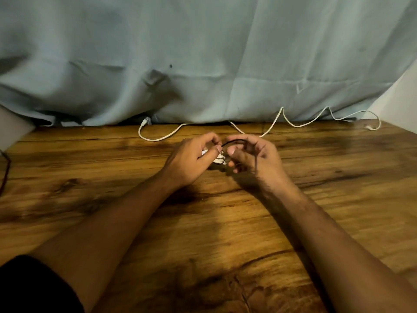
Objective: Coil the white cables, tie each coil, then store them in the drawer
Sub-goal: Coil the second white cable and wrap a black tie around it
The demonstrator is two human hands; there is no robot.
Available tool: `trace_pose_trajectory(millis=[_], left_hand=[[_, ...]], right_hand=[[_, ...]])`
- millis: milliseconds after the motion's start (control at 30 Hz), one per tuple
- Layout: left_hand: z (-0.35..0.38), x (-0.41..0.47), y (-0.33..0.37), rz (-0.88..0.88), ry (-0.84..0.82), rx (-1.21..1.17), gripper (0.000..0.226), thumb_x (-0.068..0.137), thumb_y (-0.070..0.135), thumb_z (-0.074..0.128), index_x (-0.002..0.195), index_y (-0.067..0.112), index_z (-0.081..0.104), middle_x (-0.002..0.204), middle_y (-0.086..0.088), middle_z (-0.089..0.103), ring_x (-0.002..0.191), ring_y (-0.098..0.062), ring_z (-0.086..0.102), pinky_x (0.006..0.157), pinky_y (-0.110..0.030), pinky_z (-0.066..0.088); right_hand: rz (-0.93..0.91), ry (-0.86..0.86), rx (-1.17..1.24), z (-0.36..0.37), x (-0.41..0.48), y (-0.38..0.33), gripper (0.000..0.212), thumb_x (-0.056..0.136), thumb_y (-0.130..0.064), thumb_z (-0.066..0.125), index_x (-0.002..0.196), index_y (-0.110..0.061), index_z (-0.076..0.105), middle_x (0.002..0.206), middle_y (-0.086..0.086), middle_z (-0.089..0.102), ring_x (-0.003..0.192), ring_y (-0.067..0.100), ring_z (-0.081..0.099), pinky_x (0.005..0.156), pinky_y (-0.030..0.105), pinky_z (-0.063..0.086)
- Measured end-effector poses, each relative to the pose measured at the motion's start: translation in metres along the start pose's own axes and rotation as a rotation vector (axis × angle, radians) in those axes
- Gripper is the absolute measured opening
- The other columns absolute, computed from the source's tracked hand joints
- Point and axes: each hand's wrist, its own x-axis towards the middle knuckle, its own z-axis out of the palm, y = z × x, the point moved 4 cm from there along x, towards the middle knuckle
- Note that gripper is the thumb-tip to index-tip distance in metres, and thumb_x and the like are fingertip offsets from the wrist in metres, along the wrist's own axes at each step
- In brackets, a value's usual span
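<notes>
Two hands close over bench (225,222) | left hand (191,159) grips white coil (219,159) | right hand (255,154) pinches black tie (232,142) just right of coil | I see loose cable (158,140) lying crosswise beyond

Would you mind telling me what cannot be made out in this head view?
White coil: head view, mostly covered by the left hand; turns uncountable.
Black tie: only an arc shows; the right hand hides the rest.
Drawer: outside the frame.
Dark cord: cut off by the left edge.
</notes>
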Motion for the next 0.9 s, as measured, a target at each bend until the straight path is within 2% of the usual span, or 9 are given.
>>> trace_pose_trajectory(millis=[100,200,300,367,433,567,700,833,900], left_hand=[[0.002,0.0,0.002,0.001,-0.031,-0.001,0.013,0.096,0.042,0.052,0.096,0.032,0.06,0.067,0.005,0.061,0.062,-0.015,0.056,0.061,-0.044,0.048],[0.003,-0.001,0.007,0.014,-0.059,-0.006,0.013,0.098,0.042,0.053,0.098,0.031,0.06,0.07,0.0,0.064,0.066,-0.02,0.06,0.063,-0.048,0.049],[0.003,0.001,0.019,0.001,-0.054,-0.129,0.01,0.103,0.028,0.057,0.099,0.021,0.064,0.063,0.02,0.06,0.059,0.0,0.052,0.059,-0.03,0.041],[0.005,0.003,0.025,-0.022,-0.055,-0.204,0.012,0.104,0.02,0.057,0.1,0.011,0.064,0.055,0.022,0.054,0.049,0.001,0.043,0.051,-0.018,0.029],[0.008,0.002,0.024,-0.045,-0.066,-0.26,0.012,0.104,0.017,0.056,0.1,0.008,0.064,0.054,0.021,0.053,0.047,0.001,0.041,0.049,-0.015,0.027],[0.01,0.0,0.013,-0.088,-0.047,-0.333,0.015,0.102,0.024,0.056,0.094,0.018,0.066,0.06,0.017,0.054,0.051,0.001,0.04,0.053,-0.025,0.031],[0.012,0.002,0.007,-0.132,-0.019,-0.372,0.021,0.104,0.033,0.051,0.092,0.023,0.065,0.067,0.01,0.054,0.057,-0.008,0.045,0.058,-0.032,0.037],[0.01,0.003,0.001,-0.207,0.02,-0.386,0.023,0.107,0.029,0.049,0.093,0.021,0.065,0.061,0.01,0.051,0.052,-0.006,0.044,0.05,-0.026,0.034],[0.01,0.003,-0.001,-0.214,0.025,-0.379,0.023,0.107,0.03,0.049,0.089,0.024,0.063,0.063,0.01,0.052,0.054,-0.008,0.045,0.052,-0.028,0.035]], right_hand=[[-0.039,0.005,-0.095,0.002,-0.001,0.0,0.019,0.094,0.0,0.07,0.112,0.001,0.072,0.09,0.019,0.072,0.063,0.017,0.062,0.054,0.028,0.052],[-0.077,0.057,-0.103,-0.002,0.001,-0.003,0.01,0.094,-0.002,0.071,0.102,-0.003,0.075,0.087,0.014,0.074,0.066,0.017,0.063,0.059,0.028,0.052],[-0.133,0.154,-0.014,-0.009,0.006,-0.004,0.006,0.092,-0.009,0.075,0.097,-0.011,0.077,0.086,0.011,0.073,0.077,0.021,0.066,0.073,0.034,0.054],[-0.145,0.189,0.034,-0.012,0.008,-0.004,0.011,0.093,-0.011,0.074,0.102,-0.004,0.074,0.09,0.015,0.07,0.081,0.021,0.066,0.076,0.034,0.055],[-0.143,0.19,0.042,-0.013,0.008,-0.003,0.014,0.096,-0.005,0.07,0.105,0.005,0.069,0.089,0.015,0.069,0.078,0.016,0.067,0.072,0.025,0.055],[-0.127,0.13,0.032,-0.005,0.005,-0.003,0.008,0.096,-0.005,0.07,0.095,-0.011,0.074,0.087,0.008,0.073,0.081,0.018,0.068,0.075,0.028,0.056],[-0.082,0.127,0.129,-0.006,0.002,-0.005,0.006,0.094,-0.007,0.072,0.098,-0.011,0.075,0.092,0.014,0.075,0.086,0.027,0.069,0.088,0.043,0.057],[-0.072,0.011,0.099,0.002,-0.003,-0.014,0.011,0.092,-0.003,0.07,0.103,0.001,0.07,0.088,0.014,0.073,0.074,0.018,0.065,0.067,0.027,0.054],[-0.059,-0.057,0.058,0.006,-0.005,-0.016,0.015,0.092,-0.005,0.071,0.105,0.002,0.07,0.086,0.011,0.073,0.069,0.015,0.06,0.06,0.026,0.048]])
